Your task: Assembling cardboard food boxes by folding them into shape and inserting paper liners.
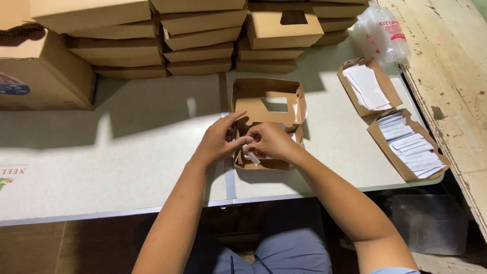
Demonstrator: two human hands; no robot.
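Note:
An open brown cardboard box (269, 101) with a window cut in its raised lid sits on the pale table (127, 152). Both my hands are over the box's lower half. My left hand (218, 139) and my right hand (271, 141) meet at the fingertips, pinching a small white paper slip (250, 156) between them just above the box's inside. The box's contents are mostly hidden under my hands.
Stacks of closed brown boxes (198, 35) line the back of the table. At the right, two open cardboard trays (406, 144) hold white slips, with a clear plastic bag (380, 33) behind them. A large carton (40, 71) stands at back left.

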